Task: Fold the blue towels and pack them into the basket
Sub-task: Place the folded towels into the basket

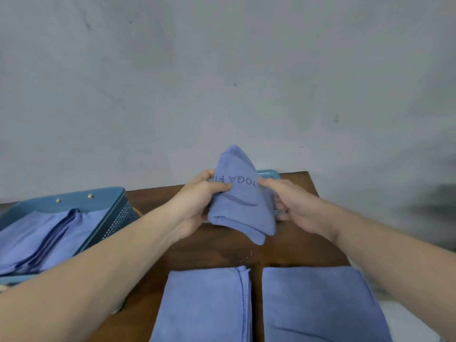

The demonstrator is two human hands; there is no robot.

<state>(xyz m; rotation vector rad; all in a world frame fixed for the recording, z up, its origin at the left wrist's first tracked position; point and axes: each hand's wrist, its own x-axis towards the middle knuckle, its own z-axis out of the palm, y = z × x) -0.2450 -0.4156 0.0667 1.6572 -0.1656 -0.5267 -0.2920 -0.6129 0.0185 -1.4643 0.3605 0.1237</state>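
A folded blue towel (pixel 243 201) with dark printed letters is held upright above the far part of the brown table (pixel 222 248). My left hand (pixel 199 201) grips its left side, thumb across the front. My right hand (pixel 291 201) grips its right side. Behind the towel, a light blue basket (pixel 270 174) shows only part of its rim and perforated wall. Two more folded blue towels lie flat at the near edge, one (pixel 204 304) left and one (pixel 318 304) right.
A larger dark blue perforated basket (pixel 108 215) at the left holds several blue towels (pixel 42 240). A grey wall rises right behind the table. The table's right edge drops off near a pale surface at the lower right.
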